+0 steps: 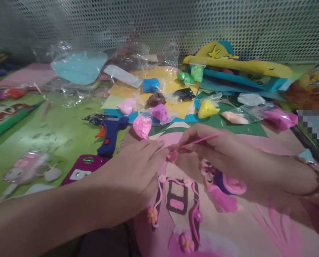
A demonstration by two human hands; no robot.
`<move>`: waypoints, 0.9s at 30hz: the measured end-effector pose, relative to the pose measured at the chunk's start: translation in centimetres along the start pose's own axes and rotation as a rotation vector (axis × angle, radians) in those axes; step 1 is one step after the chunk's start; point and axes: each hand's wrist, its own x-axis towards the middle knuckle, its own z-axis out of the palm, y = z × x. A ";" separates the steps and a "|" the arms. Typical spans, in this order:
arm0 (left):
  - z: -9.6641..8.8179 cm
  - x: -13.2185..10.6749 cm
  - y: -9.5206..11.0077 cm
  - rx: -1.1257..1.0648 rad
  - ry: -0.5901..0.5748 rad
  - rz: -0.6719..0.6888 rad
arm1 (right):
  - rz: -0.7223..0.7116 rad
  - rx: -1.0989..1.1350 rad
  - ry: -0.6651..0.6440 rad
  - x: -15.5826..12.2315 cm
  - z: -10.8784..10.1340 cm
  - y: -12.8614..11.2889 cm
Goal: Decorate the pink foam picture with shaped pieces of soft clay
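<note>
Far left, a green-handled pointed tool (13,119) lies on the green tabletop (65,139), tip turned away from the person; this may be for safe reach, though it could be chance. Nearer, a pink cartoon-faced case (25,167) and, right of it, a magenta case (81,167) sit at the table's side, apparently parked off the sheet. The blue glue gun (111,134) lies on its side, nozzle pointing left, away from the hands, which suits a tip that can run hot. Left hand (142,166): palm down, fingers extended inward, probably steadying; whether the fingertips pinch anything cannot be told, since they overlap the other hand's. Just below the meeting fingertips is a small pink heart-shaped piece (172,156), over the upper part of the pink craft sheet (186,167); its exact contact is unclear. Below it, a brown frame (171,203) is edged with pink strands and flowers, seemingly as trim. Right hand (223,153): narrow pinch on a slim pink stick (202,141), shaft sloping back over the hand, pen-fashion, likely for fine control. Beneath this hand, a pink-tailed figure (223,198) is partly hidden. Bagged clay, including a yellow packet (208,108) and, farther right, a magenta packet (281,119), rests beyond the hands; the wrapping presumably keeps it soft.
</note>
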 end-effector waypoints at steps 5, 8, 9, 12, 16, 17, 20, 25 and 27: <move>0.3 -0.1 0.0 0.017 0.026 -0.005 | 0.030 0.052 -0.021 -0.1 -0.1 0.2; 0.3 -0.1 0.1 0.032 0.028 -0.004 | -0.001 0.008 0.001 -0.1 0.0 0.0; 0.3 -0.1 0.1 0.041 0.024 -0.002 | -0.010 -0.004 0.001 -0.1 0.0 -0.1; 0.3 -0.1 0.1 0.075 0.020 0.009 | -0.037 -0.039 0.007 0.0 0.0 -0.2; 0.2 -0.1 0.1 0.089 0.015 0.028 | -0.064 -0.086 0.010 0.1 -0.2 -0.2; 0.1 -0.1 0.1 0.087 0.011 0.031 | -0.062 -0.100 0.020 0.1 -0.2 -0.1; 0.1 -0.1 0.1 0.078 -0.001 0.023 | -0.062 -0.143 0.058 0.0 -0.1 -0.1; 0.2 -0.2 0.1 0.071 -0.027 -0.002 | -0.099 -0.186 0.061 -0.1 -0.2 -0.1; 0.3 -0.2 0.1 0.072 -0.019 -0.004 | -0.102 -0.177 0.060 -0.1 -0.2 -0.1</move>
